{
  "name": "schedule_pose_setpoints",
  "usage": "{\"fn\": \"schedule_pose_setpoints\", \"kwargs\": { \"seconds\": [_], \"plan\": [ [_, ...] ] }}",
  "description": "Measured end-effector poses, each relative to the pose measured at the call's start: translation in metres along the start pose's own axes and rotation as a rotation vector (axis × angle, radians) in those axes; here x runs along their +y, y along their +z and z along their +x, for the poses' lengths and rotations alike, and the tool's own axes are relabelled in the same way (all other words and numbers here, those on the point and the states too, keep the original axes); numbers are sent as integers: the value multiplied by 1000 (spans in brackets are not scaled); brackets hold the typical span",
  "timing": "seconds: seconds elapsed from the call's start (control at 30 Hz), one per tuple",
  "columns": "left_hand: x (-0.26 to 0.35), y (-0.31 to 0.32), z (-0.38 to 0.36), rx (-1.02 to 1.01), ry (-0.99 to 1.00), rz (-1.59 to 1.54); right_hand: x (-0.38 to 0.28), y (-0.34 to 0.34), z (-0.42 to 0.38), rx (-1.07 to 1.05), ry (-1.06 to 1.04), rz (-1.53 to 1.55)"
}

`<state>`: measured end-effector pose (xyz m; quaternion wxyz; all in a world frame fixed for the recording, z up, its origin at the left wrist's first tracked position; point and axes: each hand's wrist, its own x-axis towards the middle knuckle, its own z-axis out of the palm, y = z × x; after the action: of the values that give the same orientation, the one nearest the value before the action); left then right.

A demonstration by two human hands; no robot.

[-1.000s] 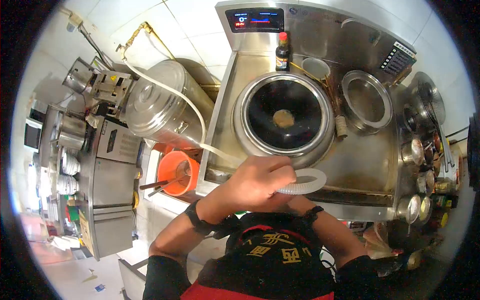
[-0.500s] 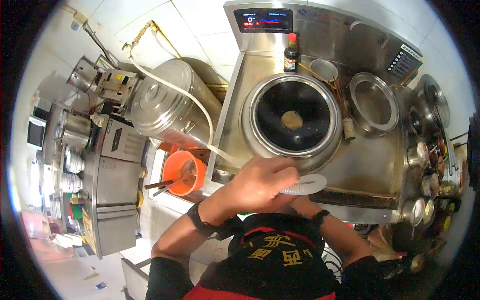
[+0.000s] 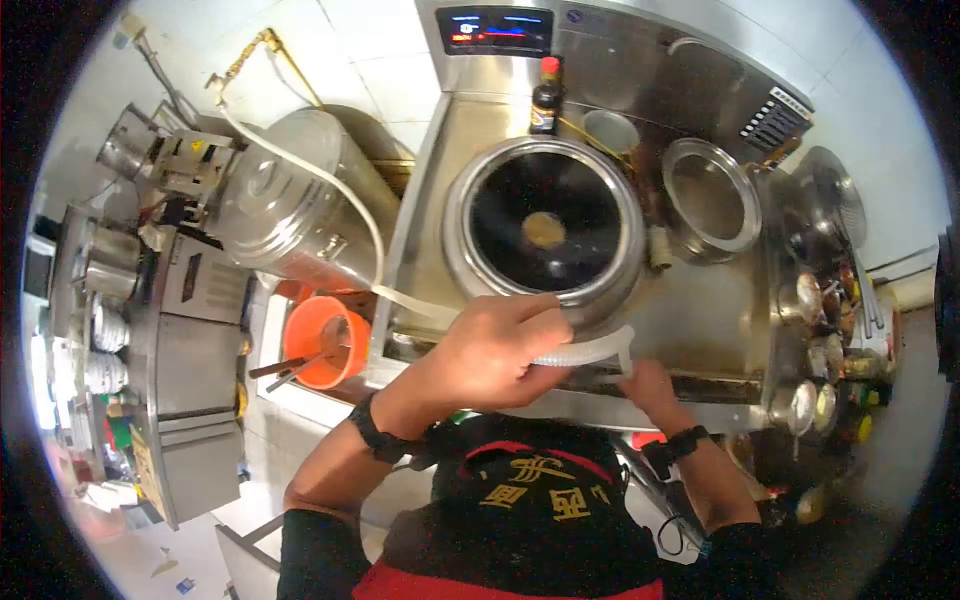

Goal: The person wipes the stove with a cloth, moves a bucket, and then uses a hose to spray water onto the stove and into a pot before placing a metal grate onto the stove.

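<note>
A pale ribbed hose [image 3: 590, 350] passes through my left hand [image 3: 505, 345], whose fingers are wrapped round it. Beyond that fist the hose bends down sharply to my right hand [image 3: 650, 388], closed on its lower part; the fingers are partly blurred. Both hands are over the front edge of the steel stove top [image 3: 690, 310]. Just past them sits the round induction wok burner [image 3: 455, 225], its dark bowl bare except for a tan disc at the centre. The hose's other length rises leftward to a wall tap [image 3: 218, 88].
An orange bucket [image 3: 300, 345] with handled tools stands left of the stove, below a large lidded steel drum [image 3: 290, 190]. Behind the burner are a dark sauce bottle [image 3: 545, 105] and a strainer pot [image 3: 745, 215]. Seasoning bowls [image 3: 805, 405] line the right side.
My right hand has come out from behind the left and moved right. The hose loop now stretches into a sharp bend between the hands. The whole view has shifted slightly.
</note>
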<state>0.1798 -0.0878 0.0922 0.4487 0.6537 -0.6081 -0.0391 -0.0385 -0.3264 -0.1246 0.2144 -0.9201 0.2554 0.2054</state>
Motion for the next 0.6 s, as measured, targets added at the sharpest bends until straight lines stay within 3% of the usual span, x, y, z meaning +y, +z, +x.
{"fn": "schedule_pose_setpoints", "kwargs": {
  "seconds": [0.13,0.23,0.33,0.43,0.53,0.6],
  "plan": [
    [-1,19,6,-97,0,-1,97,-11,-12,18,138,-81],
    [-9,46,4,-182,-24,7,165,-13,-22,283,-19,-218],
    [-12,74,6,-271,-114,41,228,-3,-18,237,179,-55],
    [-19,102,10,-239,-139,46,222,-11,-23,89,363,-73],
    [-14,114,21,-232,-173,15,218,16,-25,218,179,41],
    [-12,118,29,-234,-178,23,224,27,-22,187,242,-27]
  ]
}}
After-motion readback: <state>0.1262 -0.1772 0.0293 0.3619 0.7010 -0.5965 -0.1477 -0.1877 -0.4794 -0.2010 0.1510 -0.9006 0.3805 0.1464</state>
